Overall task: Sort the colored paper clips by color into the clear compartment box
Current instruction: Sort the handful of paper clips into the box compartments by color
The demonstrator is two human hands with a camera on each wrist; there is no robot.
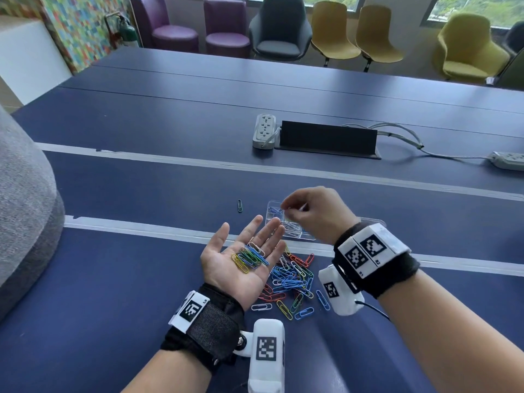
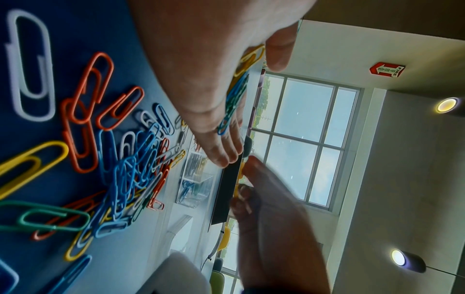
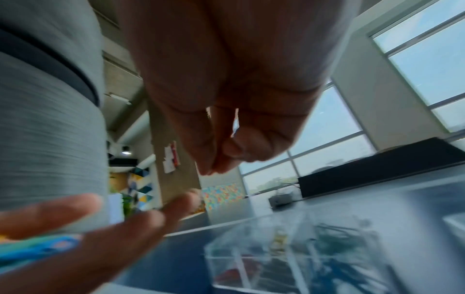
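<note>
My left hand (image 1: 246, 240) lies palm up and open above the blue table, with a small bunch of mixed clips (image 1: 250, 258) resting in the palm. Under and right of it, a pile of coloured clips (image 1: 292, 282) is spread on the table. Behind the pile stands the clear compartment box (image 1: 301, 237), with blue clips in its far left compartment. My right hand (image 1: 285, 209) hovers over that box, thumb and fingertips (image 3: 214, 169) pressed together; no clip shows between them. The left wrist view shows the pile (image 2: 130, 165) and box (image 2: 193, 187).
One green clip (image 1: 240, 205) lies alone left of the box. Farther back are a white power strip (image 1: 263, 130), a black cable box (image 1: 329, 137) and a second strip (image 1: 507, 160). A grey cushion (image 1: 22, 208) bulges in at the left edge.
</note>
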